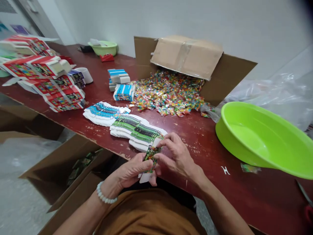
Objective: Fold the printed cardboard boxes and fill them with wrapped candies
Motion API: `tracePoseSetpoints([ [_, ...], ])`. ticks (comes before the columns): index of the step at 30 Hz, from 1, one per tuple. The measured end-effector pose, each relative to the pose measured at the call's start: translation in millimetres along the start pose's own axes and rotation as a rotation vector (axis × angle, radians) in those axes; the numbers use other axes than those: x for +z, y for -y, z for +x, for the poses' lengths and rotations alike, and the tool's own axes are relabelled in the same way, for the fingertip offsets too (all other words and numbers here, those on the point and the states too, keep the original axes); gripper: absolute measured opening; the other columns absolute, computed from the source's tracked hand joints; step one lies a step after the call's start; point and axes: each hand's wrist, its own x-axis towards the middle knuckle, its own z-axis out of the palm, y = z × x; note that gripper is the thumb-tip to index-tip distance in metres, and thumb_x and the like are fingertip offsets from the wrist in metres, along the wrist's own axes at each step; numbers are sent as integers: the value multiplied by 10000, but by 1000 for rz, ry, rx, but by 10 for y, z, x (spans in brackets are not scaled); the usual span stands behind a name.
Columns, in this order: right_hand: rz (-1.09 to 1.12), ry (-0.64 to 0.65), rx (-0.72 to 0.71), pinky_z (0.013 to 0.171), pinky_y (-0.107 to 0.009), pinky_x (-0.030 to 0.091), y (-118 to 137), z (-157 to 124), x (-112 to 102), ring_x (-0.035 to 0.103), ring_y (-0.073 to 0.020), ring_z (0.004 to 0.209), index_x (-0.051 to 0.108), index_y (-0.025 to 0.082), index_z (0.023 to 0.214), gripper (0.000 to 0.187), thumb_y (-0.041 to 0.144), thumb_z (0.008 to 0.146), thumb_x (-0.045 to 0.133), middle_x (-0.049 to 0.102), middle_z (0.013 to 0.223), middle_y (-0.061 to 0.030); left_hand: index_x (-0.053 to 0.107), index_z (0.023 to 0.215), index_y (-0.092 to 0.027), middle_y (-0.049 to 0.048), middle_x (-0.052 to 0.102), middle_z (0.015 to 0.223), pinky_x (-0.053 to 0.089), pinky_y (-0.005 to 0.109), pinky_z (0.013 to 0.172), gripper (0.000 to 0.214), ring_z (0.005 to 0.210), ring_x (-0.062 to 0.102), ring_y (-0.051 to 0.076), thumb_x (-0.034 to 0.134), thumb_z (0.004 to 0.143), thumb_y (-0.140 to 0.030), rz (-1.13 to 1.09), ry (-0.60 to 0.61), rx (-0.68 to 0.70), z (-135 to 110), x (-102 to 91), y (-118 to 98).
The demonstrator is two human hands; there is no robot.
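Observation:
My left hand [133, 169] is closed around a small green printed candy box [151, 153], held tilted just off the table's front edge. A white flap sticks out at the box's lower end. The fingers and thumb of my right hand [174, 155] pinch the upper end of the same box, by its other flap. Just beyond my hands, a fanned row of flat green cartons [137, 128] lies on the table. Behind it spreads a similar row of blue cartons [104, 112].
Wrapped candies [168, 94] spill from a tipped cardboard box [188, 55]. A green basin [227, 147] stands right, scissors [304, 193] near it. Red carton bundles [58, 88] are stacked left, blue bundles [123, 92] mid-table. Below the edge, an open cardboard box [51, 176] holds green boxes.

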Motion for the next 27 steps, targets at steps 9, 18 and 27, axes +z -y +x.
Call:
tracePoseSetpoints([
  [9,105,185,158,681,-262,438,63,81,96,570,-148,765,625,202,911,165,148,790,723,642,858,-8,721,846,-105,79,689,684,492,257,610,512,576,638,161,798,676,-581,145,2,-38,-43,-52,-23],
  [18,201,354,200,568,-212,372,119,73,-17,511,-97,558,612,200,824,57,180,865,646,591,643,50,668,918,-133,42,662,816,530,268,651,427,628,650,135,770,756,-514,218,56,-36,-47,-134,2],
  [27,416,645,163,590,-211,408,-9,70,-74,513,-112,667,507,211,962,172,314,900,631,586,781,36,640,922,-164,-26,638,671,454,183,493,383,531,589,104,858,653,-326,301,79,-127,-39,-58,-8],
])
